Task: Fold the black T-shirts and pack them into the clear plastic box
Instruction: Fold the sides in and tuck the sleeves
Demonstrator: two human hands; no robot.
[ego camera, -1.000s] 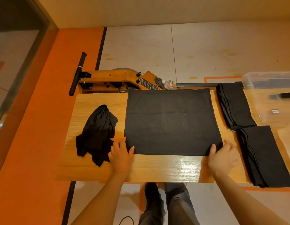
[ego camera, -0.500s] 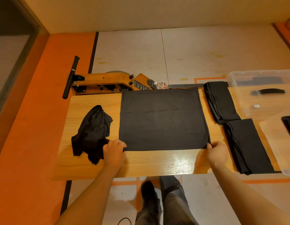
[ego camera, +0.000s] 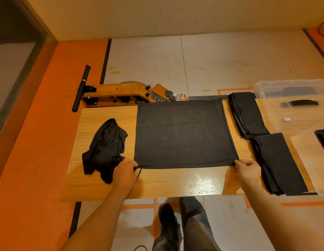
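A black T-shirt (ego camera: 183, 134) lies flat as a rectangle in the middle of the wooden table (ego camera: 175, 182). My left hand (ego camera: 126, 172) pinches its near left corner. My right hand (ego camera: 248, 170) pinches its near right corner. A crumpled black T-shirt (ego camera: 103, 149) sits to the left, touching my left hand. Two folded black T-shirts lie to the right, one at the far side (ego camera: 247, 115) and one nearer (ego camera: 279, 163). The clear plastic box (ego camera: 293, 87) stands at the far right of the table.
The box's clear lid (ego camera: 309, 163) with a black handle lies at the right edge, near the folded shirts. A wooden rowing machine (ego camera: 121, 95) with a black bar stands behind the table. My legs and shoes show below the table's front edge.
Both hands went from lying beside the shirt's near edge to pinching its two near corners. The camera view shifted, bringing the box and lid further into view.
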